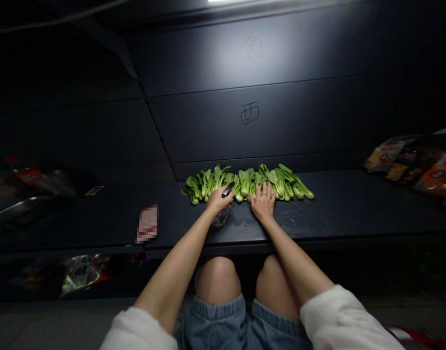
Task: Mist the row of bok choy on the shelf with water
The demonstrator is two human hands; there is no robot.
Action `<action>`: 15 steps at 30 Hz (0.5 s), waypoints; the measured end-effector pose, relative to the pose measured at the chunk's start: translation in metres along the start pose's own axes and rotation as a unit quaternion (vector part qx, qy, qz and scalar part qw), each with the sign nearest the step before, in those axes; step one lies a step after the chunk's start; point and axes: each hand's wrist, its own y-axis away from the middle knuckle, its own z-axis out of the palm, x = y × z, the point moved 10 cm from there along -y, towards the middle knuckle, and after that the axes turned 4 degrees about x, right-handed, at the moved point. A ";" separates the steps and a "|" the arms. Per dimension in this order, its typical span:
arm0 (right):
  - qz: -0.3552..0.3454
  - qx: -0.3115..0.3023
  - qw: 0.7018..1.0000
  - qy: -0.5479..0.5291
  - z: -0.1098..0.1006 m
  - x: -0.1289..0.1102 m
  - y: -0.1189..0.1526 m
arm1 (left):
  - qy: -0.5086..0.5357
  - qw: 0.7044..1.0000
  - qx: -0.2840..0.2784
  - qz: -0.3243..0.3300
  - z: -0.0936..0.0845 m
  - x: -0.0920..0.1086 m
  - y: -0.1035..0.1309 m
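Observation:
A row of green bok choy [246, 181] lies side by side on a dark shelf, leaves toward the back panel and pale stem ends toward me. My left hand [218, 200] is closed around a spray bottle [220, 218] with a see-through body and a black head, held in front of the left half of the row. The fingers under the bottle's head are partly hidden. My right hand [263, 201], a ring on one finger, rests with its fingers apart on the stem ends right of the middle.
Wet marks show on the dark shelf [332, 209] in front of the greens. Colourful packets [394, 158] lie at the right. A red-capped bottle [29, 175] and a metal tray [18, 209] are blurred at the left. Another packet [84, 272] sits on the lower shelf.

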 end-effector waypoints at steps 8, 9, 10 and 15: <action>0.004 0.001 1.000 -0.009 0.002 0.001 0.001 | -0.016 1.000 0.005 -0.002 0.001 0.003 0.000; 0.005 0.001 1.000 -0.009 0.002 0.001 0.000 | -0.013 1.000 0.006 0.001 0.001 0.003 0.000; 0.005 0.001 1.000 -0.009 0.002 0.001 0.000 | -0.011 1.000 0.008 0.005 0.000 0.004 0.000; 0.001 -0.001 1.000 -0.003 0.002 0.000 0.000 | 0.001 1.000 0.015 0.022 -0.001 0.007 0.001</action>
